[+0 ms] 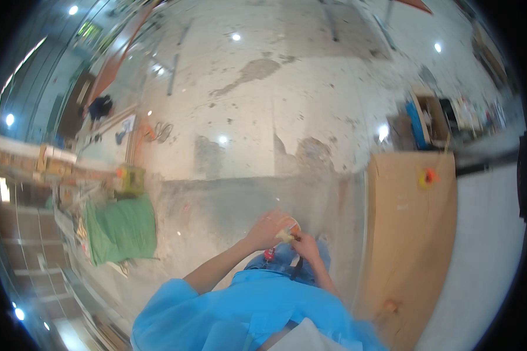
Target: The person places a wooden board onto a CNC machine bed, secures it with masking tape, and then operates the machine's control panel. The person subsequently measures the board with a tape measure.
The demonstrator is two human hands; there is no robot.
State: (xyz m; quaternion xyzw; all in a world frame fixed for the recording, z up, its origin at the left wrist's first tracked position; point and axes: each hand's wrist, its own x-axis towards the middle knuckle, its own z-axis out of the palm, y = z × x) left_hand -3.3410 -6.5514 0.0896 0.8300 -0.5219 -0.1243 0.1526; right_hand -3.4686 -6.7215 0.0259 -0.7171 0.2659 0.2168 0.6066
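In front of my waist, both hands are together on a small round roll (286,235), orange with a cream edge, which resembles a roll of tape; blur hides its exact kind. My left hand (266,229) is closed around its left side. From the right, my right hand (306,245) pinches at its near edge, fingers closed. A red thing (269,254) hangs just below, by my jeans.
To my right stands a long brown cardboard-covered surface (410,234) bearing a yellow and orange roll (428,178). Beyond it is an open box (430,120) with a blue side. A green sack (122,229) sits at left; farther off, a person (99,108) bends down.
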